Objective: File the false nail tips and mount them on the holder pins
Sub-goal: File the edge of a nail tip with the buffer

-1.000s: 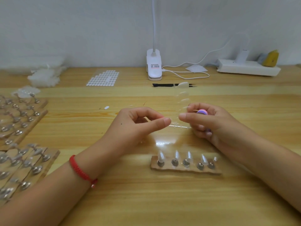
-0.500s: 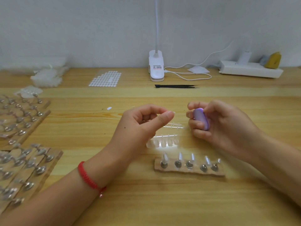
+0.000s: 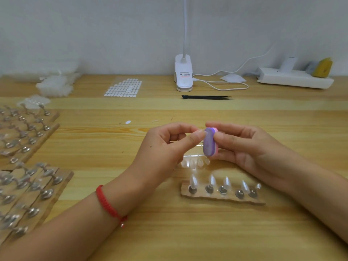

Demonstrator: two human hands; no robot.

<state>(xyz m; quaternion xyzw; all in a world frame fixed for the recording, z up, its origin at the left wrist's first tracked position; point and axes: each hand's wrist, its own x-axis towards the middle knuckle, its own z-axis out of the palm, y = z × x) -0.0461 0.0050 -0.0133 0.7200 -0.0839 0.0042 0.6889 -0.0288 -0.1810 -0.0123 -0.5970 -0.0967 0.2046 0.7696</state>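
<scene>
The two hands have come together since the earlier frame: then they were apart, and now the right hand (image 3: 244, 146) brings the purple and pink file block (image 3: 209, 144) against the fingertips of the left hand (image 3: 169, 146). The right hand is clamped on the block, thumb on one side and fingers on the other. The left hand has thumb and forefinger pinched closed, I judge on a nail tip, but this piece is too clear and small to make out. The strip of tips (image 3: 194, 162) lies flat on the worktop (image 3: 169, 232) under the hands, as it did half a second ago, near the holder (image 3: 222, 198), whose pins (image 3: 209, 189) already carry mounted tips (image 3: 211, 180). This means, I think, that filing begins now — mounting comes after.
</scene>
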